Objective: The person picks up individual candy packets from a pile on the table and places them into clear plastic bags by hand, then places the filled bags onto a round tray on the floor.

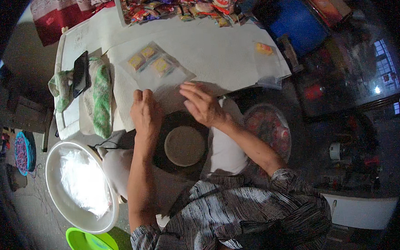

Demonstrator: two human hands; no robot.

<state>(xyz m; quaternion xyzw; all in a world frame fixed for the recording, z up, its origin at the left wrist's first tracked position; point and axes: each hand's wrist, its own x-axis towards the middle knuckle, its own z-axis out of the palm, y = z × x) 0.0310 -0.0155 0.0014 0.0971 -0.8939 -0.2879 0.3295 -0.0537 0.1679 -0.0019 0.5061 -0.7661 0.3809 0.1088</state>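
A clear plastic bag (156, 80) lies on the white-covered table (223, 53), with yellow packets (161, 66) in its far part. At the bag's near left corner, the fingers of my left hand (145, 110) are bent and appear to pinch the edge. My right hand (202, 106) is over the near right part, its fingertips by the plastic and the thumb apart from the fingers. Another clear bag (268, 70) hangs slightly over the table's right edge, with one yellow packet (264, 48) at its far end.
A tray (120, 14) heaped with wrapped snacks (194, 6) stands at the back. On the left, a black phone (81, 75) rests on a green-and-white cloth (101, 99). Below are a white basin (50, 178) of clear plastic, a green basin (91, 248) and a round container (267, 128).
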